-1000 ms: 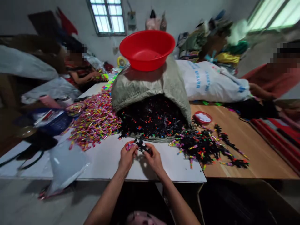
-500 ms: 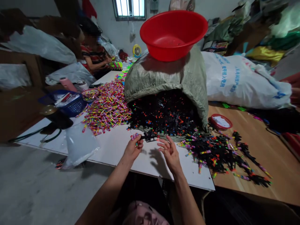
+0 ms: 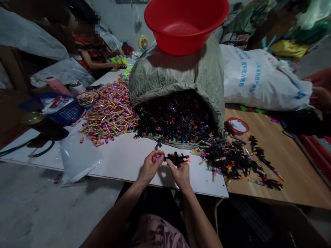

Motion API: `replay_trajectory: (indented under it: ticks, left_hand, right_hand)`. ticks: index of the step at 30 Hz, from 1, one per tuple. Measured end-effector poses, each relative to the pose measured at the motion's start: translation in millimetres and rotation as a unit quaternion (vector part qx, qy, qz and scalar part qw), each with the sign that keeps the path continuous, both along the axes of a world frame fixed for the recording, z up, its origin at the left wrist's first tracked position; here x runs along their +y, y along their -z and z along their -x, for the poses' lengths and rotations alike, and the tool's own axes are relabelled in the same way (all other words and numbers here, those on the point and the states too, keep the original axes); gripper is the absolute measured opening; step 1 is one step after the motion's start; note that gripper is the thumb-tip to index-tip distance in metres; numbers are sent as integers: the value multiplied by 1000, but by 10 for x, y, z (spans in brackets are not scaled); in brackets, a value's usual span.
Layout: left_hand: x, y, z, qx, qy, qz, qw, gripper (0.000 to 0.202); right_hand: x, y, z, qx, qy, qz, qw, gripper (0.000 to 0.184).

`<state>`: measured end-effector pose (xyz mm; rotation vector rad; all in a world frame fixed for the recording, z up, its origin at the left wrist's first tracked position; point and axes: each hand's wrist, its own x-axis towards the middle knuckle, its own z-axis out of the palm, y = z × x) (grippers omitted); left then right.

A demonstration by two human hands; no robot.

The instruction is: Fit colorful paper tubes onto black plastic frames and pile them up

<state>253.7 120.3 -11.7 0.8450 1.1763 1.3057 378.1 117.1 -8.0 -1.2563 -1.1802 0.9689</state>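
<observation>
The left hand (image 3: 149, 168) pinches small pink tubes (image 3: 156, 157); the right hand (image 3: 181, 175) grips a black toy piece (image 3: 178, 158), its orange tip toward three o'clock, above the white tabletop (image 3: 117, 156). Whether piece and tubes touch cannot be told. At twelve o'clock, a grey-green sack (image 3: 176, 70) holds heaped black parts (image 3: 176, 120) and bears a red basin (image 3: 183, 41). Multicoloured tubes (image 3: 111, 117) lie heaped at ten o'clock, a mixed pile (image 3: 229, 158) at three.

PLACE: workshop | open sack (image 3: 165, 74) of black parts (image 3: 173, 120) (a great many) | heaped bright tubes (image 3: 108, 115) | co-worker (image 3: 90, 58) at worktable (image 3: 119, 155)
</observation>
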Motion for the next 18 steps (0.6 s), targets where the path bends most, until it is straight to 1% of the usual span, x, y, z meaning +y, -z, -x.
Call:
replay_trajectory:
  ticks: [3, 6, 8, 11, 13, 15, 16, 18]
  left_hand:
    - [-22, -3, -22, -62, 17, 14, 998, 41]
    - [-41, -8, -52, -124, 31, 36, 991, 46]
    - [-57, -2, -66, -132, 32, 34, 990, 45]
    - [-81, 32, -80, -113, 34, 19, 993, 44]
    - [-95, 57, -83, -74, 38, 13, 996, 42]
    - [-112, 67, -78, 18, 21, -10, 1000, 36]
    - [-123, 67, -71, 78, 5, -38, 996, 31]
    - [-154, 73, -55, 189, -16, -114, 975, 21]
  right_hand:
    - [-46, -22, 29, 26, 18, 1, 999, 19]
    - [-69, -52, 41, 20, 5, -5, 1000, 16]
    - [-80, -54, 45, 22, 21, 1, 1000, 17]
    - [-103, -39, 64, 32, 48, 6, 998, 18]
    - [-121, -35, 83, 40, 51, 14, 998, 18]
    - [-139, -35, 92, 54, 61, 31, 996, 19]
    - [-146, -32, 89, 61, 68, 45, 995, 20]
    - [-158, -9, 67, 76, 77, 76, 991, 23]
